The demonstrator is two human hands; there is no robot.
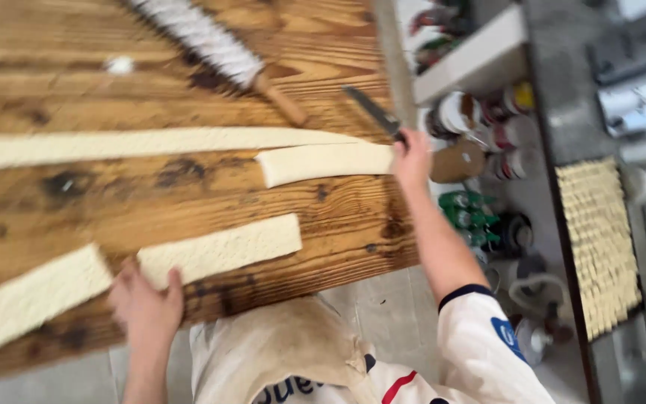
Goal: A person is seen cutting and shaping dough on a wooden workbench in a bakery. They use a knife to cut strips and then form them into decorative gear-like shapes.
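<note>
A worn wooden table (188, 67) with dark knots fills the view. Beyond its right edge lie pale floor tiles (383, 307) and a white shelf (472, 60).

The left hand (146, 307) rests on the near end of a pale rectangular dough strip (222, 250) lying on the brown wooden table (188, 187). The right hand (411, 158) grips a dark-bladed knife (374, 112) beside a second short dough strip (327, 162). A long dough strip (143, 145) lies beyond.
</note>
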